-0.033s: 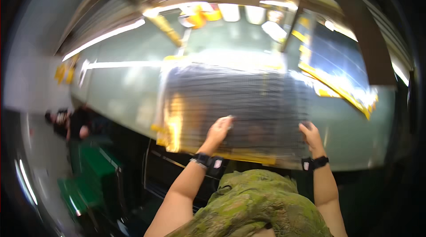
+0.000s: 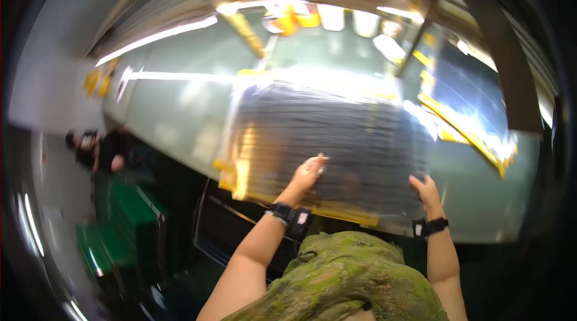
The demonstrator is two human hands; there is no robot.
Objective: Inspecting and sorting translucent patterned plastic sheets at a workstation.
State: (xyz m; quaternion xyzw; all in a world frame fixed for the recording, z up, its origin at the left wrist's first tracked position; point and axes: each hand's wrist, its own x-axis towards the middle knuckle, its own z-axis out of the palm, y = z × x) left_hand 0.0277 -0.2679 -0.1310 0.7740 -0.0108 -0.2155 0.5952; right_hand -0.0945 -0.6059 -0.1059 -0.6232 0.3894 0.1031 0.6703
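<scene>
A wide dark sheet [image 2: 348,134] with fine crosswise lines and a glossy, film-like surface lies on the pale green table before me. Yellow tape [image 2: 342,214] runs along its near edge. Over the lower middle of the sheet is my left hand [image 2: 308,174], its fingers drawn together; what they hold is hidden by blur. At the sheet's right edge, my right hand [image 2: 425,192] is closed with the thumb on top, gripping that edge. Both wrists wear dark bands.
A second dark panel [image 2: 466,92] with yellow taped edges lies at the right. Several white and orange containers [image 2: 332,17] line the back of the pale green table [image 2: 174,107]. Posts stand behind. At lower left are a green stool-like object [image 2: 135,210] and another person [image 2: 99,149].
The whole view has shifted slightly, with the table and sheet appearing a little further right. Both hands keep nearly the same position on the sheet.
</scene>
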